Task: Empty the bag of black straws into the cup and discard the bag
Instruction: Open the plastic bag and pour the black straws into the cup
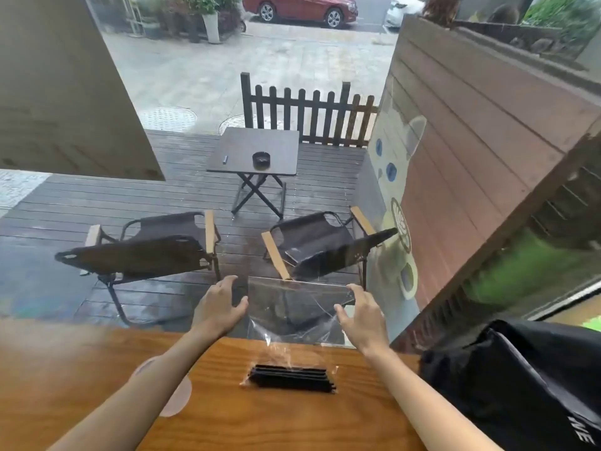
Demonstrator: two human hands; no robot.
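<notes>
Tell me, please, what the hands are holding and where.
The right hand pinches the clear bag at its upper right corner; the left hand is open beside it.

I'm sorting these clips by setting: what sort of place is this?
Probably a cafe, seen from a wooden counter at its window. Outside are a folding table with an ashtray, camp chairs, and a cat-with-latte mural.
</notes>
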